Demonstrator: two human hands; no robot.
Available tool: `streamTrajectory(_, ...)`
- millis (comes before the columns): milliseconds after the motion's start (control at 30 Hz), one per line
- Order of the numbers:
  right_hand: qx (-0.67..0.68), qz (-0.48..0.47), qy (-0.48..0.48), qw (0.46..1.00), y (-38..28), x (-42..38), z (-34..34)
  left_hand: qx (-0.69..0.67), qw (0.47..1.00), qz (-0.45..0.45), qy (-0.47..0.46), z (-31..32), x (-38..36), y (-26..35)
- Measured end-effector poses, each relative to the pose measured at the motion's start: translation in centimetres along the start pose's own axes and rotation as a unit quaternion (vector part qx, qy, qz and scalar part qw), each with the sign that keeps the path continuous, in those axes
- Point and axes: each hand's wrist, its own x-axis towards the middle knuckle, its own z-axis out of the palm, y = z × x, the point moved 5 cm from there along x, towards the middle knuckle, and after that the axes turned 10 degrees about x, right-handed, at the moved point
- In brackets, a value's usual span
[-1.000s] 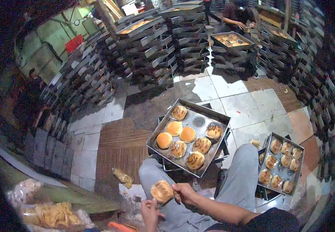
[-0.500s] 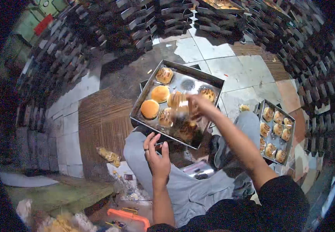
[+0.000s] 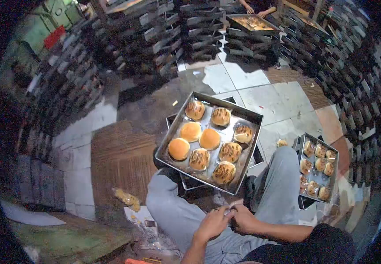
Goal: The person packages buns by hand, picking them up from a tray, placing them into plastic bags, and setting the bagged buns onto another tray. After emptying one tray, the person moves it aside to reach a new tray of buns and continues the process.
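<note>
My left hand [image 3: 213,223] and my right hand [image 3: 243,218] meet over my lap, both with fingers closed and fingertips together. What they pinch is too small to make out. Just beyond them, a square metal tray [image 3: 166,159] is tilted above the floor in front of my knees. It carries several wrapped buns with dark print, such as one wrapped bun [image 3: 224,172] by the near edge. Three plain golden buns without visible print lie at its left and middle, among them a plain bun [image 3: 178,148].
A second tray [image 3: 334,176] of wrapped buns stands beside my right knee. Tall stacks of dark trays [image 3: 164,39] surround the tiled floor. Another person's hands [image 3: 261,12] are at a tray of buns [image 3: 254,23] at the back. A filled clear bag [image 3: 127,199] lies left.
My right hand has withdrawn from the bun tray to my lap, and my left hand has left the tray's near edge to join it. A plain bun now shows mid-tray.
</note>
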Motion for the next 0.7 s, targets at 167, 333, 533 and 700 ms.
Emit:
streamTrajectory(167,0.205,0.041,-0.008,0.978,-0.9,-0.7,-3.1,-0.046,0.997,-0.055,-0.002,-0.3,-0.1,0.4)
streamTrajectory(333,0.135,-0.228,0.054,0.963,-2.5,3.2,-13.8,-0.013,0.980,0.033,0.194,-1.4,-0.5,3.3)
streamTrajectory(533,0.181,-0.160,0.008,0.970,-6.2,-0.1,-17.8,0.288,0.948,0.023,0.136,-9.0,0.1,8.6)
streamTrajectory(700,0.157,-0.210,0.026,0.965,-5.6,-0.9,-12.8,0.330,0.897,0.230,0.183,-8.2,-1.0,12.6)
